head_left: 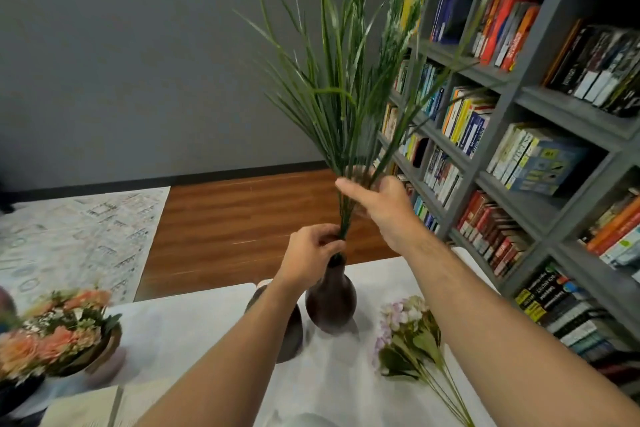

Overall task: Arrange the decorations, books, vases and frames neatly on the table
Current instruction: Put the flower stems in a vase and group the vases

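A dark brown gourd-shaped vase (pixel 330 303) stands upright on the white-covered table (pixel 194 319). Tall green artificial grass stems with pale plumes (pixel 341 87) rise from its narrow neck. My left hand (pixel 311 251) pinches the stems right at the vase mouth. My right hand (pixel 377 199) is higher up, fingers wrapped around the bundle of stems. A second dark vase (pixel 292 333) stands just left of the first, mostly hidden behind my left forearm.
A loose bunch of pale lilac flowers (pixel 410 340) lies on the table to the right. A bowl of peach flowers (pixel 59 333) sits at the left edge. An open book (pixel 93 406) lies in front. A full grey bookshelf (pixel 519 135) stands close on the right.
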